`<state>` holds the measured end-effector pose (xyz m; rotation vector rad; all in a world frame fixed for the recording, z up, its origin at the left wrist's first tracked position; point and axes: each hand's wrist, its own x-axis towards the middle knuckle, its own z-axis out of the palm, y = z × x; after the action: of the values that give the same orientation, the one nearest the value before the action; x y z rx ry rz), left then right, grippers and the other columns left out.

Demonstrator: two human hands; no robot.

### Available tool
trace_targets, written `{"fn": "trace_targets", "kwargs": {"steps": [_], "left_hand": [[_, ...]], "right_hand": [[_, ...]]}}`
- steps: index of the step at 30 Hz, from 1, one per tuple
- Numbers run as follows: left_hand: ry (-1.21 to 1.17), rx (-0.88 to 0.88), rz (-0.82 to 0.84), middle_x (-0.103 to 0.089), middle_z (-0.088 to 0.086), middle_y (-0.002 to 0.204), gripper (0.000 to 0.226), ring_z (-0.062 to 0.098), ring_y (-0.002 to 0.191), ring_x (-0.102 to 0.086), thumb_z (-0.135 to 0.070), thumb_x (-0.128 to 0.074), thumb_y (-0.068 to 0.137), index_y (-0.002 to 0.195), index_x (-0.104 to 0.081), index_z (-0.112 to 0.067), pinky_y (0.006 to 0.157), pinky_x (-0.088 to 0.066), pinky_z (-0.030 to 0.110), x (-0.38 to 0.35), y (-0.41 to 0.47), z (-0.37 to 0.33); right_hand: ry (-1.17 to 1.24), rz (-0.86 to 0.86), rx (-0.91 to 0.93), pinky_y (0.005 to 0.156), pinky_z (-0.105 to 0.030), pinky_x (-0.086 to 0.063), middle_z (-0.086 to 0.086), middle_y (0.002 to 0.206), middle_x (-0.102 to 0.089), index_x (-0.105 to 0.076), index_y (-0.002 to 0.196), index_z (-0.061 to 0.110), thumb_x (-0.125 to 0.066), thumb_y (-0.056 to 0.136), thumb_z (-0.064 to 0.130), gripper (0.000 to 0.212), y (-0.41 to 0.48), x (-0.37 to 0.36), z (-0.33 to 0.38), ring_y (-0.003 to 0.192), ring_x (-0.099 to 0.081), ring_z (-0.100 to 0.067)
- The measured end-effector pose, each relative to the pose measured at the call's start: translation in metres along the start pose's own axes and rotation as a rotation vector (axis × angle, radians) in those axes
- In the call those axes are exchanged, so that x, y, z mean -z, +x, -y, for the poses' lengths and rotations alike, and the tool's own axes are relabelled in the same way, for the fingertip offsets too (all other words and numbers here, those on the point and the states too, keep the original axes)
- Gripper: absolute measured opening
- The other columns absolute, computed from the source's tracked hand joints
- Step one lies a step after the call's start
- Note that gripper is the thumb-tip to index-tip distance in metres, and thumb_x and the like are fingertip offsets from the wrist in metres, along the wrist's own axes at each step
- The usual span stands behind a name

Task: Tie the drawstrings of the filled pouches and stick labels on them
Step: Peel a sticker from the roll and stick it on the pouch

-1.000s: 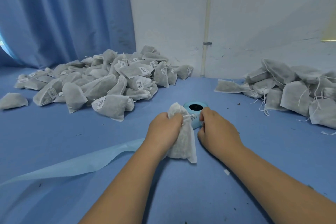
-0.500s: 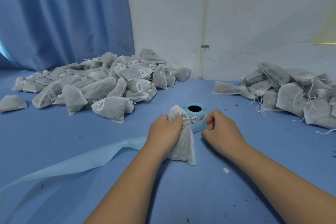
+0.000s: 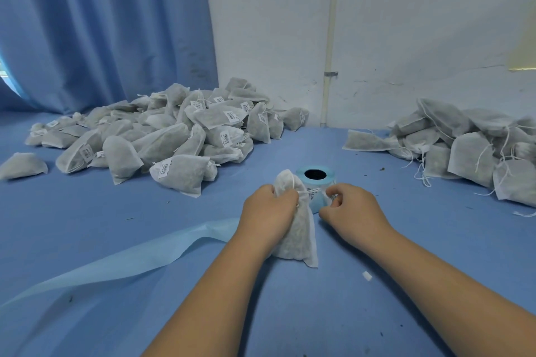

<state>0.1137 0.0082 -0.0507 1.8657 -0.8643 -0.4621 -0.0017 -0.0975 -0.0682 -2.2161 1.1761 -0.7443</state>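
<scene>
The left hand point(image 3: 266, 209) grips an upright grey pouch point(image 3: 298, 240); right hand point(image 3: 351, 209) pinches its drawstring point(image 3: 309, 191)

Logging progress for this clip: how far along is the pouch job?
Done: the labelled pile at left. In hand: left hand grips one pouch while right hand pinches its drawstring. Left: labelling it, plus the unlabelled pile at right, strings loose.

Matt gauzy cloth pouch point(image 3: 295, 229) — smooth blue fabric table point(image 3: 377, 313).
</scene>
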Motion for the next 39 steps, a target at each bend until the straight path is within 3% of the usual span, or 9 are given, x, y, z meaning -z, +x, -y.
{"fn": "trace_targets", "kwargs": {"steps": [4,7,12,17,21,27,31,35,39], "left_hand": [[0.003,-0.004,-0.005,-0.050,-0.004,0.076,0.024,0.012,0.064,-0.045,-0.033,-0.050,0.090,0.071,-0.046,-0.019,0.053,-0.028,0.028,0.000,0.000,0.000],[0.005,-0.008,-0.012,-0.054,-0.003,0.080,0.022,0.011,0.068,-0.049,-0.034,-0.050,0.091,0.077,-0.053,-0.017,0.055,-0.031,0.028,0.000,-0.001,0.000],[-0.094,-0.046,-0.047,-0.064,0.001,0.092,0.028,0.013,0.075,-0.055,-0.036,-0.052,0.091,0.092,-0.062,-0.010,0.059,-0.037,0.028,-0.003,-0.009,-0.005],[-0.139,-0.072,0.110,-0.063,-0.007,0.075,0.020,0.009,0.067,-0.055,-0.037,-0.056,0.088,0.083,-0.063,-0.019,0.061,-0.040,0.026,-0.011,-0.023,-0.012],[-0.249,-0.083,0.284,-0.067,0.009,0.079,0.030,0.014,0.073,-0.059,-0.040,-0.059,0.071,0.085,-0.066,-0.014,0.072,-0.044,0.033,-0.020,-0.038,-0.020],[-0.303,-0.063,0.341,-0.069,-0.002,0.078,0.027,0.014,0.077,-0.065,-0.037,-0.062,0.066,0.087,-0.070,-0.021,0.077,-0.050,0.034,-0.027,-0.041,-0.018],[-0.364,-0.046,0.414,-0.073,0.001,0.089,0.025,0.019,0.091,-0.069,-0.031,-0.065,0.063,0.087,-0.073,-0.027,0.089,-0.052,0.039,-0.028,-0.039,-0.015],[-0.398,-0.044,0.422,-0.071,0.001,0.085,0.023,0.019,0.085,-0.067,-0.028,-0.066,0.062,0.083,-0.072,-0.025,0.084,-0.050,0.038,-0.028,-0.039,-0.014],[-0.481,-0.025,0.334,-0.072,0.008,0.090,0.034,0.023,0.088,-0.069,-0.031,-0.067,0.065,0.094,-0.071,-0.014,0.084,-0.052,0.040,-0.026,-0.039,-0.015]], "right_hand": [[-0.012,0.009,0.028,0.060,-0.026,-0.040,-0.007,0.079,-0.062,-0.063,0.098,0.010,-0.062,0.077,0.012,0.020,-0.001,0.002,0.001,0.072,-0.052,-0.017],[0.026,0.000,0.039,0.056,-0.018,-0.036,0.005,0.073,-0.058,-0.062,0.104,0.016,-0.062,0.079,0.014,0.025,-0.004,0.010,0.002,0.069,-0.052,-0.009],[0.281,-0.082,0.063,0.047,-0.012,-0.037,0.007,0.065,-0.055,-0.062,0.101,0.024,-0.060,0.078,0.009,0.027,-0.014,0.047,0.011,0.050,-0.049,-0.002],[0.711,0.089,0.151,0.062,-0.031,-0.044,-0.001,0.068,-0.065,-0.067,0.101,0.024,-0.058,0.070,0.005,0.037,-0.046,0.081,0.033,0.063,-0.056,-0.018],[0.718,0.135,0.176,0.070,-0.029,-0.051,-0.014,0.083,-0.067,-0.067,0.101,0.021,-0.057,0.079,-0.005,0.035,-0.061,0.083,0.036,0.067,-0.061,-0.014],[0.860,0.104,0.071,0.089,-0.041,-0.055,-0.016,0.091,-0.071,-0.067,0.101,0.012,-0.055,0.085,-0.004,0.026,-0.057,0.085,0.030,0.078,-0.067,-0.023],[0.864,0.093,0.056,0.089,-0.041,-0.055,-0.021,0.097,-0.070,-0.066,0.102,0.010,-0.057,0.085,-0.002,0.023,-0.056,0.082,0.029,0.082,-0.068,-0.024],[0.860,0.067,0.057,0.081,-0.036,-0.057,-0.022,0.096,-0.069,-0.066,0.100,0.010,-0.055,0.084,-0.003,0.024,-0.055,0.083,0.029,0.076,-0.067,-0.019],[0.530,-0.159,0.169,0.064,-0.019,-0.047,0.003,0.073,-0.064,-0.065,0.088,0.021,-0.060,0.079,0.007,0.018,-0.054,0.087,0.024,0.063,-0.056,-0.004]]}}
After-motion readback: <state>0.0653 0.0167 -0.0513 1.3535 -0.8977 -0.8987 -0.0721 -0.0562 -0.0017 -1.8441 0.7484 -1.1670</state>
